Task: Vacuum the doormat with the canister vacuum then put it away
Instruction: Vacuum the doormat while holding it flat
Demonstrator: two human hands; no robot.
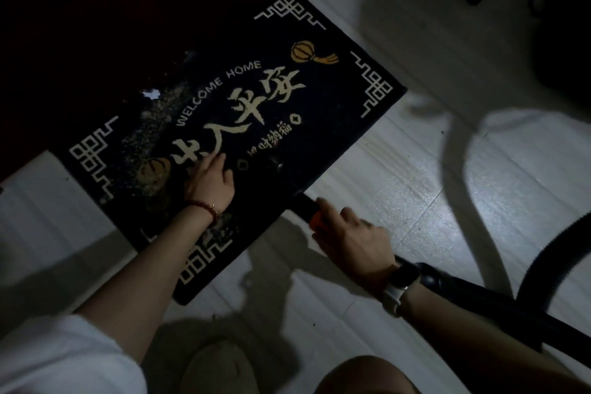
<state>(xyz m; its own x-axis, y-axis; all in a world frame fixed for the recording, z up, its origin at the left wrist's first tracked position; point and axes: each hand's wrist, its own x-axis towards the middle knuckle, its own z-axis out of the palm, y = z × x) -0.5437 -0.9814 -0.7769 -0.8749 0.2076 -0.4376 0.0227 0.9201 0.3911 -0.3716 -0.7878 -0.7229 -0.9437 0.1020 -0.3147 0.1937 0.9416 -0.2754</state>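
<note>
Hidden: nozzle [303, 201] tip lost in dark
Mat [224, 125]: dark, pale lettering, speckled debris left
Left hand [209, 181]: flat, released, on mat
Right hand [355, 243]: grasping nozzle

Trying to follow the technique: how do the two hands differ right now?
The left hand lies flat and open on the doormat, pinning it; the right hand is closed around the vacuum nozzle at the mat's edge. The left wrist wears a beaded bracelet, the right a watch. Both are bare.
</note>
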